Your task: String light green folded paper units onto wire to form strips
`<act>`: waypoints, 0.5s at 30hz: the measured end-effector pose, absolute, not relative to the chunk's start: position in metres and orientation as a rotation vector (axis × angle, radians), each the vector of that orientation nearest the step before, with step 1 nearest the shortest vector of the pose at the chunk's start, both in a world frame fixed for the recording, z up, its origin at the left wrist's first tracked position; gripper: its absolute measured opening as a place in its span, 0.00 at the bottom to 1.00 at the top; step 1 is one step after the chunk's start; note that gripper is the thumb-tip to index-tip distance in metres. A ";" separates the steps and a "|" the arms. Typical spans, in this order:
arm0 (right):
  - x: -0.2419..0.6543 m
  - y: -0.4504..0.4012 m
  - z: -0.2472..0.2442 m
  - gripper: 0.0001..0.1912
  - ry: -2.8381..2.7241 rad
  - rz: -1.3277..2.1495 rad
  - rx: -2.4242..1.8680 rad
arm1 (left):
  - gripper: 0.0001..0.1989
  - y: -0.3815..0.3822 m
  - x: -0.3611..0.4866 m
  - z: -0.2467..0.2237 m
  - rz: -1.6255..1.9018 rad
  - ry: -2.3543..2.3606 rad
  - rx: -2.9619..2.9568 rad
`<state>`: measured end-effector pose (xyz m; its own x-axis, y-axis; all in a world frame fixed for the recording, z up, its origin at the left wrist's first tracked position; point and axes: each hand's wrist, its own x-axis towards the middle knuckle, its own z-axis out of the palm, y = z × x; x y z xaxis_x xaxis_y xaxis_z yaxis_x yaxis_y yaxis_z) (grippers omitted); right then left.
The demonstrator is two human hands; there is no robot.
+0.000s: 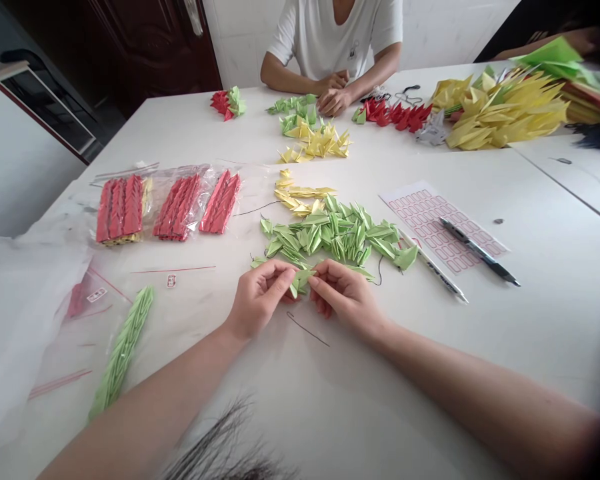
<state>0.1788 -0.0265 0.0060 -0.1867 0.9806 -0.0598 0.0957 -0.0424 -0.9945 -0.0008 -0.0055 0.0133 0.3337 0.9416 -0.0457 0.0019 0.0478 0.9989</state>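
A small light-green origami paper crane [300,283] is pinched between my two hands at the near side of the green pile. My left hand [263,297] is closed on its left side, thumb on top. My right hand [345,293] is closed on its right side with thumb and forefinger. Just beyond both hands lies a heap of green paper cranes [330,230], with dark thread ends sticking out. Yellow folded cranes [300,199] lie behind that heap. A thin dark thread or wire [307,330] with a hooked end rests on the table just below my hands.
Bagged red folded-paper strips [177,207] lie left, near a long green strip [123,350] and clear plastic bags [55,320]. A label sheet [420,213], black pen [480,252] and white pen [443,277] lie right. Opposite sits a person [335,40] with hands on the table [480,373].
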 end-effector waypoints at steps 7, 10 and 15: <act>0.178 -0.027 0.005 0.14 -1.439 1.285 -1.256 | 0.10 -0.007 0.004 0.016 0.852 0.952 1.370; 0.177 -0.028 0.006 0.13 -1.411 1.308 -1.245 | 0.09 -0.006 0.003 0.015 0.834 0.965 1.395; 0.177 -0.028 0.010 0.11 -1.414 1.323 -1.251 | 0.09 -0.005 0.003 0.015 0.801 0.979 1.488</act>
